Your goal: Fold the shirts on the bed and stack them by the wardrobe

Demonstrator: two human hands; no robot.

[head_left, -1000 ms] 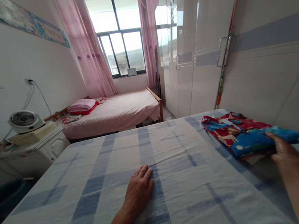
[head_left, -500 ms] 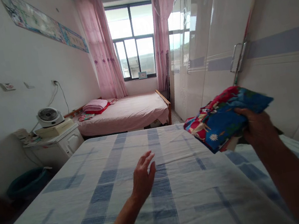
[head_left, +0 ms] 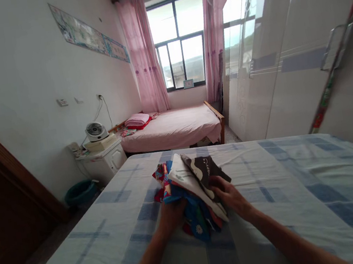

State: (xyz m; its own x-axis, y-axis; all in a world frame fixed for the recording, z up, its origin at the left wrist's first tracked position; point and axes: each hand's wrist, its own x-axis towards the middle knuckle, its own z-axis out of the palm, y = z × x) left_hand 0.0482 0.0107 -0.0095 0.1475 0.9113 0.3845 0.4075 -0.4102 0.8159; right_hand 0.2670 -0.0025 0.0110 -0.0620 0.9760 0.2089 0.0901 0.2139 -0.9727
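A bundle of folded clothes is held over the middle of the near bed. It holds a blue cloth with a white flower (head_left: 195,218), a red patterned cloth (head_left: 160,175), a white cloth (head_left: 183,172) and a dark grey garment (head_left: 214,167) with pale lettering. My left hand (head_left: 172,216) grips the blue cloth from the left, its fingertips mostly hidden by the fabric. On the right side, my right hand (head_left: 225,192) pinches the dark grey garment between thumb and fingers.
Under the bundle spreads a bed with a blue-and-white checked sheet (head_left: 114,249). Beyond it stands a pink bed (head_left: 175,125) below the window. A white cabinet (head_left: 115,157) carries a small fan (head_left: 96,130). White wardrobes (head_left: 279,102) line the right side.
The clothes bundle has come from the right side to the middle of the bed and turned. My left hand, empty before, now grips it too. The view has swung right.
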